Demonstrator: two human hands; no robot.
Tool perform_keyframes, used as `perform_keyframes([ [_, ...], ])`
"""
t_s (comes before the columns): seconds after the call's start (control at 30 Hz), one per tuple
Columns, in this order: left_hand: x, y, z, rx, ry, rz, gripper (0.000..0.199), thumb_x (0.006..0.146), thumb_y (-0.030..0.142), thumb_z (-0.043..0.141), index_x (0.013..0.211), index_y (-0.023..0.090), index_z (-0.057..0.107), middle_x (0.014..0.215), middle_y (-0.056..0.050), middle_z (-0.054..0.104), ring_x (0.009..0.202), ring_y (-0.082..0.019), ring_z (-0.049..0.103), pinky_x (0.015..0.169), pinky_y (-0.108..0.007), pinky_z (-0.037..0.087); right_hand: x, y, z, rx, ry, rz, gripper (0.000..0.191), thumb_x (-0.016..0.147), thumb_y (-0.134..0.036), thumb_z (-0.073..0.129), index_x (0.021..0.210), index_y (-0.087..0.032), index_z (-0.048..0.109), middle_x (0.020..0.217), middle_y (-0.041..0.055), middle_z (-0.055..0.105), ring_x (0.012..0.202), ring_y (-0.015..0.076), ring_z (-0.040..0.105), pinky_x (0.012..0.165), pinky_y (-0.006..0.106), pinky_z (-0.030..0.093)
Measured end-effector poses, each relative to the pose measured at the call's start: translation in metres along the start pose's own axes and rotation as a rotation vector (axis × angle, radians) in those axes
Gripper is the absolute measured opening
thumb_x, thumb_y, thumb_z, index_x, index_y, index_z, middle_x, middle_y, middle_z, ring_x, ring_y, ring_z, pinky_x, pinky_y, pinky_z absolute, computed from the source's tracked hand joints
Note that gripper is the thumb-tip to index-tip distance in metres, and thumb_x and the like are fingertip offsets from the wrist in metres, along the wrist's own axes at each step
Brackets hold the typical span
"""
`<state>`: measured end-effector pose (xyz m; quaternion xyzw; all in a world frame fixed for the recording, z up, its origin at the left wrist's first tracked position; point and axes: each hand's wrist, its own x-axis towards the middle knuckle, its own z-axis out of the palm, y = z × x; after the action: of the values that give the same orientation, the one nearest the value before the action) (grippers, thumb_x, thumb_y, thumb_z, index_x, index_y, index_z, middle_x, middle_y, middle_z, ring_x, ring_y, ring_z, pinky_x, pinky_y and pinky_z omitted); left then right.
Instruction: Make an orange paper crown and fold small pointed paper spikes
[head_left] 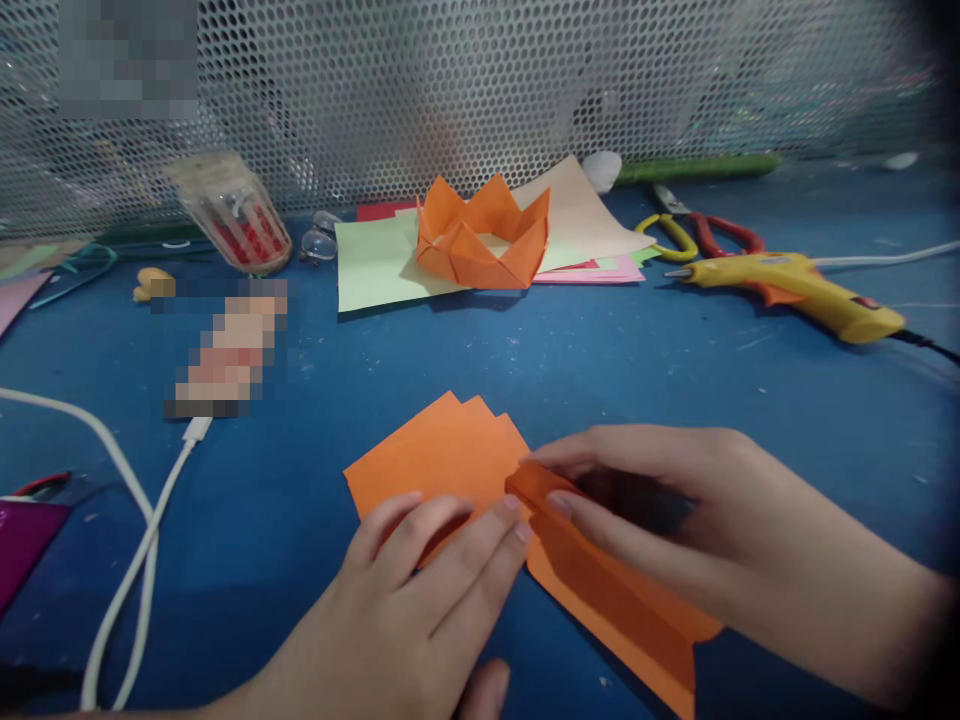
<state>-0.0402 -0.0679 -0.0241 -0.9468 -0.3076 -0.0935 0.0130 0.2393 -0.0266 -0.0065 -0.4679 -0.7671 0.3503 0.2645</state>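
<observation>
Nearest on the table (337, 370), the left hand (412, 600) lies palm down, its grip apart: the fingertips press on orange paper, while the thumb shows only in part, away from them. Beside it, the right hand (705, 510) has its grip clamped on a folded orange paper (637, 635), thumb on the near side and fingers behind, at the end next to the left fingertips. This paper slants towards the near edge of the table, which is out of view; its lower tip is cut off, and the right palm hides part of its far side. Just beyond the left fingers, fanned orange sheets (435, 445) lie flat, partly covered by them

Towards the table's left edge, a white cable (169, 490) runs up to a pixelated object (232, 350) that cannot be made out; a purple item (26, 540) is cut off by the view. Towards the right edge lies a yellow glue gun (795, 285), with pliers (727, 235) just behind

Near the far edge, an orange paper crown (484, 250) stands on coloured sheets (375, 275), and a jar (236, 215) with red contents leans to their left. A perforated metal panel (465, 90) rises along that edge, what lies behind it blurred
</observation>
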Motion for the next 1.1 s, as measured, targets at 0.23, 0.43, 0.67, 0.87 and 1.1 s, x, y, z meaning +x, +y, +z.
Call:
perform_keyframes([
  [0.23,0.003,-0.001,0.002,0.022,0.12,-0.008,0.045,0.129,0.04,0.044,0.161,0.027,0.073,0.162,0.007,0.078,0.132,-0.022,0.068,0.128,-0.034,0.042,0.006,0.023,-0.005,-0.295,0.079,-0.497,0.03,0.123,-0.026,0.052,0.124,-0.024,0.082,0.101,0.0041,0.084,0.086,0.0157,0.082,0.082,0.025,0.071],
  [0.43,0.008,-0.003,0.004,-0.016,0.127,-0.003,0.044,0.13,0.04,0.043,0.153,0.027,0.077,0.161,0.006,0.078,0.132,-0.019,0.071,0.13,-0.034,0.036,0.009,0.026,-0.02,-0.578,-0.041,-0.789,0.051,0.124,-0.01,0.033,0.11,-0.018,0.082,0.114,0.0076,0.09,0.099,0.0171,0.085,0.093,0.027,0.069],
  [0.67,0.009,-0.004,0.002,0.022,0.023,0.029,0.045,0.128,0.035,0.044,0.163,0.028,0.071,0.166,0.005,0.075,0.134,-0.023,0.069,0.128,-0.039,0.041,0.009,0.024,-0.032,-0.714,-0.097,-0.959,0.063,0.119,-0.002,0.026,0.106,-0.021,0.085,0.125,0.0067,0.091,0.119,0.0163,0.085,0.102,0.028,0.068],
  [0.87,0.009,-0.005,0.004,0.009,-0.028,0.03,0.053,0.121,0.022,0.042,0.167,0.028,0.067,0.175,0.001,0.067,0.143,-0.027,0.063,0.129,-0.044,0.043,0.007,0.027,-0.032,-0.699,-0.128,-0.976,0.059,0.119,-0.003,0.031,0.1,-0.02,0.084,0.129,0.0083,0.09,0.116,0.0178,0.085,0.104,0.03,0.069],
  [1.1,0.012,-0.01,-0.005,-0.099,-0.064,0.026,0.053,0.115,0.021,0.051,0.164,0.027,0.069,0.173,-0.001,0.069,0.133,-0.029,0.069,0.126,-0.047,0.05,0.004,0.045,-0.023,-0.348,-0.078,-0.761,0.048,0.128,-0.02,0.036,0.132,-0.021,0.083,0.123,0.0092,0.09,0.111,0.0176,0.084,0.106,0.035,0.071],
])
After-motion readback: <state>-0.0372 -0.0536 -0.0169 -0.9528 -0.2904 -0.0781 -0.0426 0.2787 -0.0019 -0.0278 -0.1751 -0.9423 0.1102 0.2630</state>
